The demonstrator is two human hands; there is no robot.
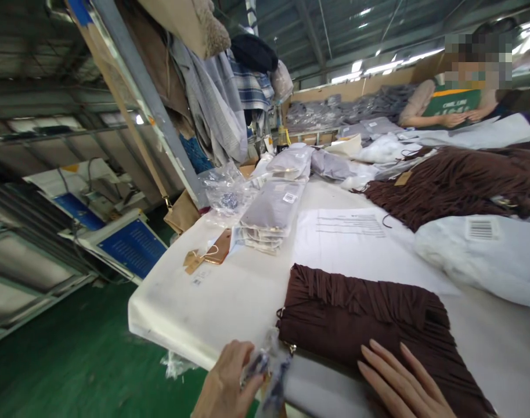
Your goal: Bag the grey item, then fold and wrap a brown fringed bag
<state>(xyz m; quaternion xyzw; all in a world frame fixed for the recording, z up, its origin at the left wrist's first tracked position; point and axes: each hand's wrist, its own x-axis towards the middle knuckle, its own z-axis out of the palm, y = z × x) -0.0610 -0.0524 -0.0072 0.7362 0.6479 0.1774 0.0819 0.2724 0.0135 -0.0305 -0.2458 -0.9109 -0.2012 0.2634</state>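
Note:
A dark brown fringed bag [356, 319] lies flat at the table's front, with small metal rings at its left edge. My right hand [399, 377] rests on it, palm down, fingers stretched out. Beside the bag's left corner, my left hand [230, 377] pinches a crumpled piece of clear plastic wrapping [269, 371] with something dark in it. Motion blurs that piece, and I cannot make out what is inside. Behind the bag lies a white printed sheet [343, 232], partly under its back edge.
Left of the sheet stand stacked grey packs in clear bags [273, 209], near a phone [219, 247] and a brown tag [194, 261]. More brown fringed pieces [456, 180] and a white barcoded pack [486, 249] lie right. A co-worker [456, 98] is across the table.

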